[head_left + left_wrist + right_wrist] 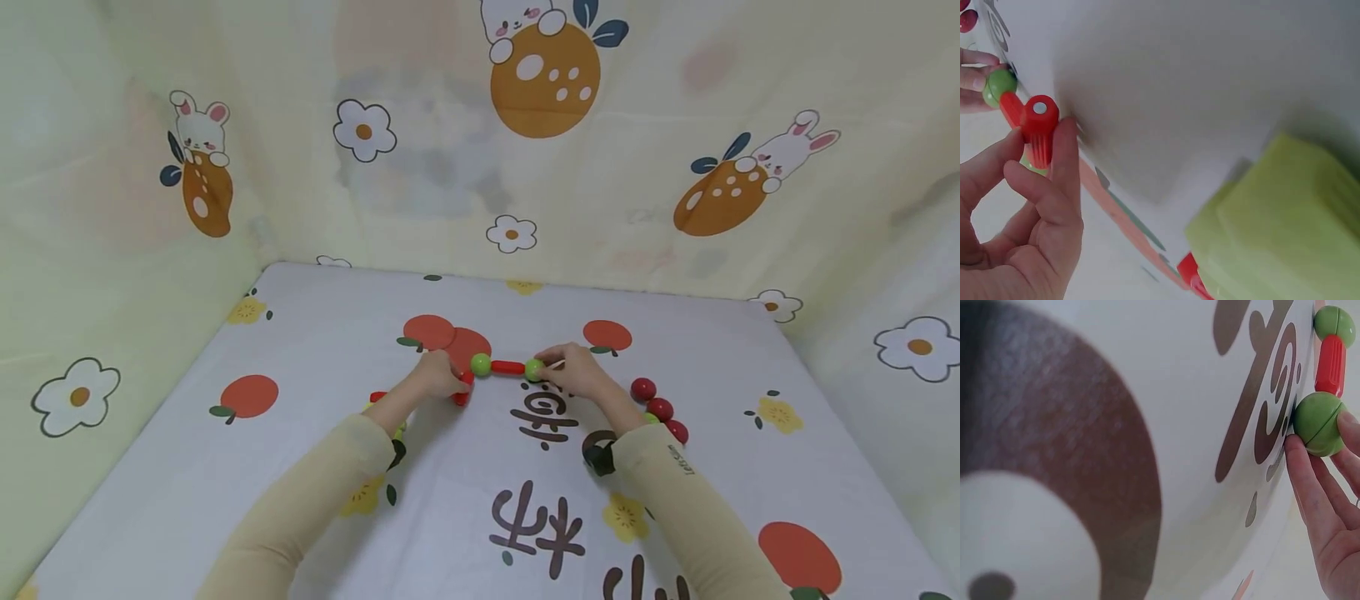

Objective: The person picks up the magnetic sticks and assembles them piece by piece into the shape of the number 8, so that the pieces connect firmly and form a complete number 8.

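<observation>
On a fruit-print tablecloth point(322, 333), a person's right hand point(577, 371) grips one end of a ball-and-bar chain point(507, 367) while the left hand point(437, 375) pinches a ribbed red bar point(462, 392) beside it. Likely light, stiff plastic; ribs should hold surer than the smooth green balls point(481, 365).

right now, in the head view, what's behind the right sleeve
Past the right sleeve, three red balls and part of a green piece show; the green piece's remainder and anything else covered cannot be seen.
</observation>
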`<action>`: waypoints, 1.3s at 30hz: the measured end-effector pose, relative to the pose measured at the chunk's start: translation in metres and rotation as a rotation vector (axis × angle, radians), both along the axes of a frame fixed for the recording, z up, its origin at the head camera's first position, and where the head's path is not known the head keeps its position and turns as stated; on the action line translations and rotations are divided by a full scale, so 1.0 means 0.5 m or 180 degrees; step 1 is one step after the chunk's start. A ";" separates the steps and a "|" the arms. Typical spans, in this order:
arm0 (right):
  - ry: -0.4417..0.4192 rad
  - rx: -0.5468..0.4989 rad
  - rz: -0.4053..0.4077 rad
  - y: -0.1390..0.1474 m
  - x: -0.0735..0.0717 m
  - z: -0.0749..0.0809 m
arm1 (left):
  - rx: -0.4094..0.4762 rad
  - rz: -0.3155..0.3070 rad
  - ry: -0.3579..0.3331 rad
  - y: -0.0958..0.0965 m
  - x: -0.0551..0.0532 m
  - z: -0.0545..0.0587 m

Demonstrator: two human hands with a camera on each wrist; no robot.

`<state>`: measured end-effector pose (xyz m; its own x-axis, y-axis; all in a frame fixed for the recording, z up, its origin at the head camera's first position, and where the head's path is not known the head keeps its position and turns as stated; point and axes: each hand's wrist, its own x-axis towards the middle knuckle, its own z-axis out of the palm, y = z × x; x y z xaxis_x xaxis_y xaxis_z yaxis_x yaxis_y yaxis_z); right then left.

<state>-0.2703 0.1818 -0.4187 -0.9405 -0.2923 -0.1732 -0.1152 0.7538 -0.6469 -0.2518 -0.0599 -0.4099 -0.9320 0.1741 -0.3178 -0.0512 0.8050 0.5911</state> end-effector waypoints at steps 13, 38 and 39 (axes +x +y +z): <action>-0.0054 0.0006 -0.0063 0.001 0.000 0.006 | 0.0156 0.0134 -0.0085 0.027 0.005 0.002; 0.0022 0.0019 -0.0095 0.003 -0.002 -0.006 | 0.0136 0.0286 0.0001 0.046 0.005 -0.005; 0.0019 0.0016 -0.0095 0.004 -0.002 -0.006 | 0.0132 0.0273 0.0016 0.047 0.005 -0.006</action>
